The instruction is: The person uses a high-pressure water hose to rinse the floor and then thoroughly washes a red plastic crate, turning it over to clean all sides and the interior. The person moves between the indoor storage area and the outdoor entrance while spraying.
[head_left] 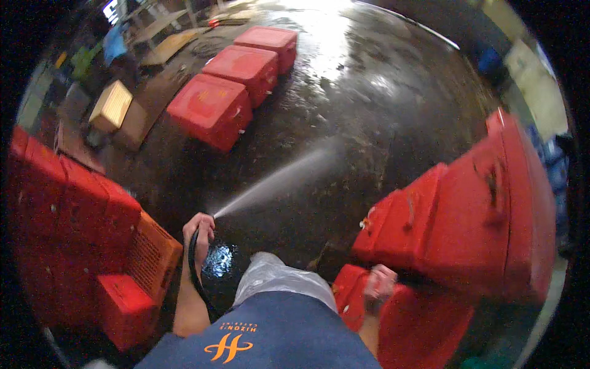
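navy shirt (270, 332) fills the bottom centre of the frame; left hand (198, 230) at lower left is clenched around a black hose (194, 270), its jet crossing the wet floor (369, 92) toward centre. right hand (379, 286) at lower right grips the rim of a red bin (479, 209). slick floor could cause a slip, and spray may rebound off the bin.

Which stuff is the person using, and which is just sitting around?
In use:
left hand holding black hose
water spray
wet floor
right hand on a red box

Sitting around:
three red boxes in a row
yellow crate
orange crate
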`<state>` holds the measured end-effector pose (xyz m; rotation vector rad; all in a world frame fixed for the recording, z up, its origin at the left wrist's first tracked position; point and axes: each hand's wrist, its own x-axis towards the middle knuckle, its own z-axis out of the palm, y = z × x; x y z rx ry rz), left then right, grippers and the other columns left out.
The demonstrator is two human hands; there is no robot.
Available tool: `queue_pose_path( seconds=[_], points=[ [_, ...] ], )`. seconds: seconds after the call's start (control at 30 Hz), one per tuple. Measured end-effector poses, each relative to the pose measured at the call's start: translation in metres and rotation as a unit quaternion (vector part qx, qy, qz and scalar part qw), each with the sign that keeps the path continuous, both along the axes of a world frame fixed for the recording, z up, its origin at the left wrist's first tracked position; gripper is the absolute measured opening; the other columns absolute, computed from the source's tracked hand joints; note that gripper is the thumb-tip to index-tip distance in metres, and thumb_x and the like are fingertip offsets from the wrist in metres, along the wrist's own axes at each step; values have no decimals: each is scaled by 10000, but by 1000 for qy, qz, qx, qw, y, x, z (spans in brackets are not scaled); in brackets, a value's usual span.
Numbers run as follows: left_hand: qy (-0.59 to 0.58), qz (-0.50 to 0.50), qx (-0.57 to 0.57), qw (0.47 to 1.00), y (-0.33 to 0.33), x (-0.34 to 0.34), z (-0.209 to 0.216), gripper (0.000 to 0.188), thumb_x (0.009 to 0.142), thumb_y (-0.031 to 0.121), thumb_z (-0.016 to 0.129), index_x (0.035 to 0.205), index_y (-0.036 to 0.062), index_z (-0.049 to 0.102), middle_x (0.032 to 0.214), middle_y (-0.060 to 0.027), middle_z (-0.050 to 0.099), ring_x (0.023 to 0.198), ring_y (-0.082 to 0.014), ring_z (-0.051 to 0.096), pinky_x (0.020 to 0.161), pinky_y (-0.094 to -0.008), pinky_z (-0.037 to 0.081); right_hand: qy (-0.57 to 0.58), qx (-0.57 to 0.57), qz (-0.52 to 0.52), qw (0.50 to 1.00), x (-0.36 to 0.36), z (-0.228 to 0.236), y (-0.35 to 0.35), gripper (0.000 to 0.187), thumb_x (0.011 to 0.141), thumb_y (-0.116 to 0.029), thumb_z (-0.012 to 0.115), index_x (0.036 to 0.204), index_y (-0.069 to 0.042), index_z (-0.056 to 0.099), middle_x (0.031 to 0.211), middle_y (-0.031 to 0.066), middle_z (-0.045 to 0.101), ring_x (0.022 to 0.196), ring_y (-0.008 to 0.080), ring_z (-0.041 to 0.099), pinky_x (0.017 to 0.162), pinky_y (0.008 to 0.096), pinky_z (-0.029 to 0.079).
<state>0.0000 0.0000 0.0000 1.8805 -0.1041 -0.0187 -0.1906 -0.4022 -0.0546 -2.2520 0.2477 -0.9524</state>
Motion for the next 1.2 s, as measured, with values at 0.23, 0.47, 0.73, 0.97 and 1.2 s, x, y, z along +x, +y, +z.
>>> queue_pose_path(
  seconds=[0.23, 0.47, 0.73, 0.97, 1.2],
  points=[
    [-86, 44, 77, 992, -15, -5, -53, 131, 896, 167, 616, 928, 68, 694, 900, -106, 684, 832, -207, 648, 765, -327, 516, -9, -27, 552, 833, 181, 70, 117, 233, 740, -28, 711, 956, -41, 625, 1038, 129, 649, 938, 319, 630, 817, 423, 520],
    [-257, 30, -123, 958, 39, 90, -51, 243, 910, 255, 618, 1031, 47, 656, 926, -112, 661, 865, -234, 642, 771, -335, 505, -34, -203, 822, 531, 327, 109, 317, 419, 687, -206, 778, 1075, -92, 668, 1132, 114, 607, 1062, 332, 563, 902, 465, 475],
    [-127, 109, 59, 984, 49, 161, -11, 336, 914, 321, 631, 1126, 60, 623, 986, -123, 655, 900, -277, 644, 787, -350, 511, -146, -227, 902, 337, 441, 80, 354, 331, 756, -225, 623, 1056, -94, 672, 1104, 124, 625, 1025, 315, 568, 890, 473, 454],
    [64, 429, 58, 899, -7, 194, -7, 430, 857, 216, 638, 1230, 17, 560, 969, -199, 645, 952, -340, 638, 800, -408, 508, -240, -201, 933, 178, 522, 46, 326, 340, 802, -237, 578, 1118, -131, 645, 1099, 78, 637, 1010, 291, 593, 879, 471, 464],
    [82, 872, 275, 396, -178, 191, -36, 432, 800, 210, 743, 1146, 14, 575, 1012, -148, 640, 845, -305, 643, 746, -405, 518, -221, -43, 973, 58, 591, 29, 266, 260, 692, -223, 748, 908, -150, 624, 806, 47, 628, 735, 259, 609, 591, 376, 490]
  ],
)
